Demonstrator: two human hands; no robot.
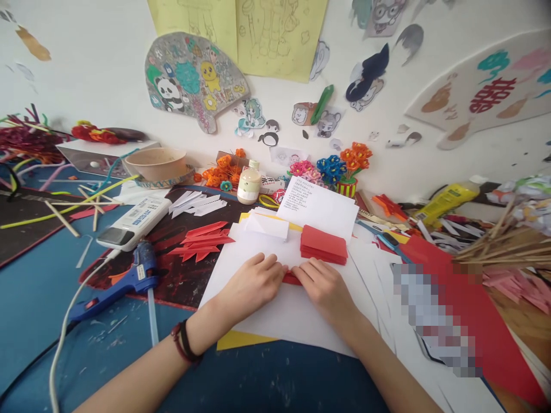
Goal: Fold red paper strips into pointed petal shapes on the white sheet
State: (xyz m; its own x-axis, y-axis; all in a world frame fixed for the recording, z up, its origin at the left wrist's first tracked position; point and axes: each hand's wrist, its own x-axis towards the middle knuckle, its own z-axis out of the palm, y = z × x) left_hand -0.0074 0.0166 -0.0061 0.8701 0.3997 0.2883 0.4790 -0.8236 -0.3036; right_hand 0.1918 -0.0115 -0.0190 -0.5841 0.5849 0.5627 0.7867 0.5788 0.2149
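Observation:
My left hand [256, 282] and my right hand [321, 285] meet over white paper sheets [275, 318]. Between them lies a small red paper piece [293, 279], mostly hidden by my fingers. The left fingers are curled and pinch its left end; the right fingertips press down on its right part. Just beyond my right hand sits a stack of red paper rectangles [323, 245]. A folded white paper [267, 227] is behind my left hand. Several folded red paper strips [202, 241] lie in a pile to the left.
A blue glue gun [140, 272] and a white power strip [135, 223] with its cable are at the left. Behind stand a bottle [249, 183], a bowl [157, 163] and orange craft flowers [356, 158]. A blurred phone-like object [434, 321] and red sheet [495, 338] lie right.

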